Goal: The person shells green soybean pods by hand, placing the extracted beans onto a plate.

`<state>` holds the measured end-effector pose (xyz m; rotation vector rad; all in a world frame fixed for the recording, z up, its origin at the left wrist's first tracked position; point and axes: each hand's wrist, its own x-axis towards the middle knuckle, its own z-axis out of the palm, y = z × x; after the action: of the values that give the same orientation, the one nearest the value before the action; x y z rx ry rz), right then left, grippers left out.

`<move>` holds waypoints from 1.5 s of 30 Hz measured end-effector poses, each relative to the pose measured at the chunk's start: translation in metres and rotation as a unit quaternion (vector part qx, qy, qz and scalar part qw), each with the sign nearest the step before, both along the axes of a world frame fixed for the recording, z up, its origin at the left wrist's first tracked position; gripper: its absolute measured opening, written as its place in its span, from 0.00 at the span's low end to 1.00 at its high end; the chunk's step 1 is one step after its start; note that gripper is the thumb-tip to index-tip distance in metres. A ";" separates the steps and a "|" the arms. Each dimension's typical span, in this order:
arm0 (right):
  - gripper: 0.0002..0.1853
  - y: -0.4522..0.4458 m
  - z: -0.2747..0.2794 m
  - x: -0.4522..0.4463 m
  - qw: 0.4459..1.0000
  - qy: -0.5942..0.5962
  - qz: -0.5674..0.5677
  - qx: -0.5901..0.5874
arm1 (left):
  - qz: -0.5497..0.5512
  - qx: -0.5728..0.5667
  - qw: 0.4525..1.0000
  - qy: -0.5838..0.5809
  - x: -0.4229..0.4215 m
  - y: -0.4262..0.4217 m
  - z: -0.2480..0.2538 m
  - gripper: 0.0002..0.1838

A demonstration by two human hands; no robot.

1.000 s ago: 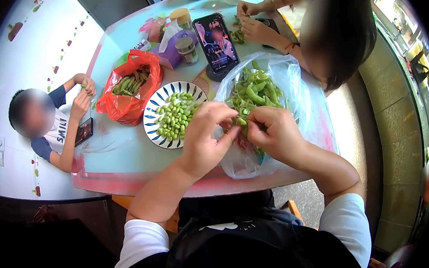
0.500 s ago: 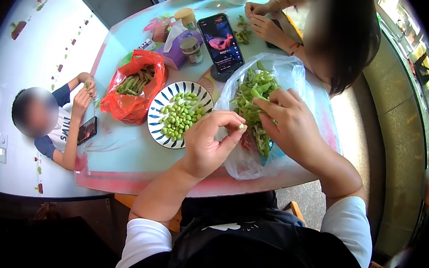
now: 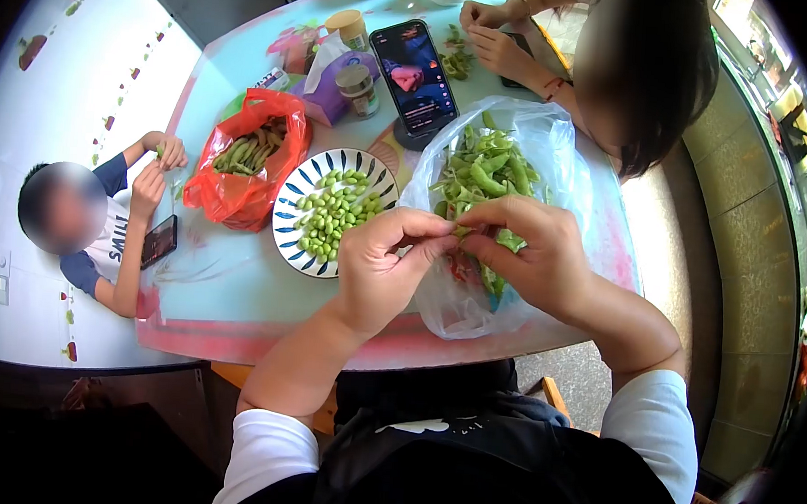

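Observation:
My left hand (image 3: 386, 260) is closed in a pinch; the green soybean seen at its fingertips a moment ago is now mostly hidden. My right hand (image 3: 542, 256) also pinches, its thumb and forefinger meeting the left fingertips; what it grips is too small to make out. Both hands hover over the near part of a clear plastic bag (image 3: 436, 321) heaped with green pods (image 3: 492, 170). Left of the bag, a white plate (image 3: 285, 247) with dark blue rim strokes holds many shelled green soybeans (image 3: 334, 215).
A red plastic bag (image 3: 226, 202) with unshelled pods stands beside the plate. Behind are a phone on a stand (image 3: 416, 82), a purple tissue box (image 3: 325, 104) and a jar (image 3: 358, 92). A person sits at the left, another at the far right, both with hands together. A second phone (image 3: 159, 242) lies left.
My right hand has moved left and down from the pods in the clear bag to meet my left fingertips. Its spread fingers have closed into a pinch. The left hand stays nearly in place.

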<state>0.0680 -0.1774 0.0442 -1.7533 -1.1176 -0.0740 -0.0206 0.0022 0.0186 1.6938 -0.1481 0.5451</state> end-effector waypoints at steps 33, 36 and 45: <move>0.05 -0.005 0.000 0.017 0.833 0.505 0.199 0.106 | 0.007 0.123 0.992 -0.028 -0.003 -0.004 0.012 0.11; 0.06 -0.003 -0.006 0.015 0.852 0.487 0.175 0.083 | 0.039 0.207 0.971 -0.113 -0.001 -0.005 0.014 0.12; 0.06 0.001 0.001 -0.001 0.993 0.111 -0.016 -0.036 | 0.092 0.278 0.941 -0.170 0.003 -0.004 0.008 0.13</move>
<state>0.0675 -0.1759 0.0455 -1.7947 -0.9405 0.1419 -0.0178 -0.0021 0.0270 2.1621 -0.4277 1.0063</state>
